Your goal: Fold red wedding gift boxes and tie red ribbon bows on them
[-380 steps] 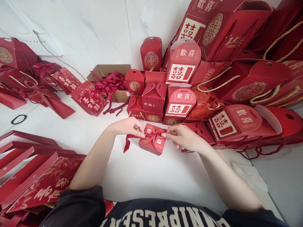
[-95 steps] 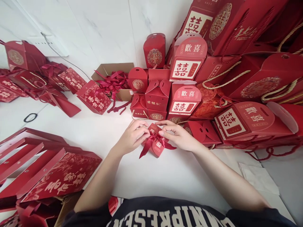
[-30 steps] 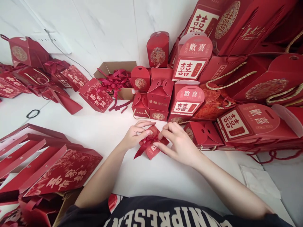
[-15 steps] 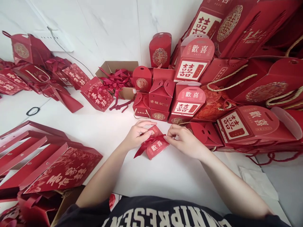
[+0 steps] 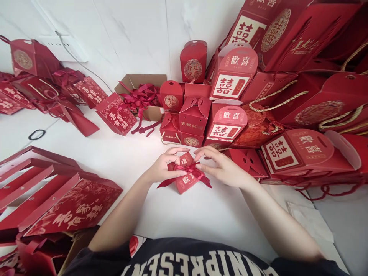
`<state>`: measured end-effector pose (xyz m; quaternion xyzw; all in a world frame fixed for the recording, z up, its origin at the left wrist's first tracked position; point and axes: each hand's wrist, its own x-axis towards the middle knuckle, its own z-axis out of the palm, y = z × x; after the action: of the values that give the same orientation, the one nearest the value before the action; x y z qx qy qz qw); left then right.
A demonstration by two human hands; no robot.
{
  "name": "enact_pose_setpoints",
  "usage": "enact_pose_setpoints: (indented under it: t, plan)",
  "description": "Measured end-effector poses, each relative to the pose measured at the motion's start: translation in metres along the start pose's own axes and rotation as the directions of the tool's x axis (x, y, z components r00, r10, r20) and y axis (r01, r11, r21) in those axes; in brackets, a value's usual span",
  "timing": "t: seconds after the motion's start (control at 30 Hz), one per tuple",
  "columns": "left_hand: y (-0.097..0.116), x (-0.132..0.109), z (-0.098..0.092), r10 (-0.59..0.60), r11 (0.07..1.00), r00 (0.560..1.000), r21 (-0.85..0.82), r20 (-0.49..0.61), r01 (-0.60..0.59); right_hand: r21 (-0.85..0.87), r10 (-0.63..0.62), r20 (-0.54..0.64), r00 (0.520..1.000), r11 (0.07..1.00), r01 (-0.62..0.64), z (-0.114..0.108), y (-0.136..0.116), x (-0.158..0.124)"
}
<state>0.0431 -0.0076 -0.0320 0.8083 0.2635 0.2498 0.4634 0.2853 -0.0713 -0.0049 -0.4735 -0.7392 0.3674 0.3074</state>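
Small red box (image 5: pixel 185 182) on table (image 5: pixel 166 214), six o'clock of view centre, ribbon bow (image 5: pixel 186 168) across top, left hand (image 5: pixel 162 167) at box's nine o'clock, right hand (image 5: pixel 222 167) at three, thumbs at bow, finger grip cannot be told.

I can't see the knot of the red ribbon (image 5: pixel 190 168), as its loops lie over it, and the left hand (image 5: pixel 161 168) hides one end of the small red box (image 5: pixel 186 185). Whether the fingertips of the right hand (image 5: pixel 222 168) pinch the ribbon or merely touch it — too small for me to say. The ribbon covers part of the flap's lettering too. The large red bags (image 5: pixel 297 36) run out of sight past the top and right. The row of red boxes (image 5: pixel 86 205) is cut off at left, the brown carton (image 5: pixel 81 242) and dark shirt (image 5: pixel 186 264) at the bottom. Fine print on the white-labelled box (image 5: pixel 230 86) — unreadable.
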Motion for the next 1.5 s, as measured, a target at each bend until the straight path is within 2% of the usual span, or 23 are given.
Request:
enact_pose_setpoints:
  t: [0.17,0.3,0.43,0.53,0.67,0.77,0.83,0.9,0.97,1.03,1.1,1.17,1.27,1.33,1.37,1.43,1.5]
  plan:
    - [0.005,-0.001,-0.004,0.100,0.984,0.995,0.150,-0.024,-0.095,0.141,0.020,0.058,0.998,0.990,-0.028,0.013,0.012,0.008]
    - [0.008,-0.002,-0.008,0.117,0.960,0.993,0.260,-0.023,-0.108,0.226,0.027,0.093,0.995,0.973,-0.047,0.014,0.016,0.010]
    - [0.009,-0.004,-0.011,0.141,0.925,0.990,0.360,-0.019,-0.125,0.212,0.035,0.100,0.994,0.976,-0.056,0.015,0.015,0.010]
    - [0.007,-0.004,-0.012,0.139,0.931,0.990,0.344,-0.031,-0.120,0.179,0.044,0.109,0.993,0.982,-0.063,0.014,0.013,0.009]
    - [-0.002,-0.002,-0.012,0.071,0.984,0.997,0.168,-0.029,-0.065,0.146,0.042,0.120,0.992,0.988,-0.060,0.013,0.012,0.009]
    - [-0.014,0.001,-0.006,-0.010,0.992,1.000,-0.123,-0.027,0.006,0.141,0.022,0.121,0.992,0.989,-0.039,0.013,0.013,0.009]
    - [-0.024,0.002,0.000,-0.091,0.923,0.995,-0.378,-0.026,0.075,0.145,0.004,0.121,0.993,0.989,-0.022,0.013,0.015,0.010]
    - [-0.033,0.002,0.007,-0.180,0.802,0.983,-0.582,-0.024,0.133,0.143,-0.010,0.125,0.992,0.990,-0.007,0.013,0.017,0.011]
    - [-0.039,0.003,0.013,-0.243,0.707,0.969,-0.690,-0.033,0.154,0.138,-0.017,0.125,0.992,0.990,0.000,0.013,0.018,0.012]
    - [-0.042,0.003,0.015,-0.260,0.671,0.965,-0.726,-0.043,0.148,0.142,-0.020,0.121,0.992,0.990,0.002,0.012,0.019,0.012]
    - [-0.041,0.003,0.013,-0.239,0.692,0.970,-0.709,-0.042,0.140,0.143,-0.014,0.126,0.992,0.990,-0.004,0.011,0.019,0.012]
    - [-0.037,0.002,0.009,-0.193,0.750,0.981,-0.649,-0.036,0.124,0.125,0.000,0.103,0.995,0.992,-0.013,0.009,0.017,0.011]
    - [-0.030,0.001,0.000,-0.106,0.847,0.994,-0.525,-0.024,0.077,0.000,-0.034,-0.089,0.995,0.999,0.034,0.009,0.005,0.006]
    - [-0.026,0.001,-0.002,-0.074,0.895,0.997,-0.442,-0.020,0.057,-0.158,-0.137,-0.200,0.970,0.982,0.106,0.013,-0.008,0.000]
    - [-0.024,0.002,-0.002,-0.073,0.913,0.997,-0.404,-0.025,0.056,-0.243,-0.200,-0.190,0.961,0.958,0.151,0.018,-0.015,-0.003]
    - [-0.020,0.002,0.000,-0.096,0.933,0.994,-0.352,-0.049,0.073,-0.372,-0.319,-0.066,0.945,0.887,0.273,0.034,-0.029,-0.010]
    - [-0.016,0.002,0.004,-0.135,0.935,0.988,-0.340,-0.072,0.103,-0.460,-0.380,0.033,0.924,0.815,0.351,0.055,-0.037,-0.015]
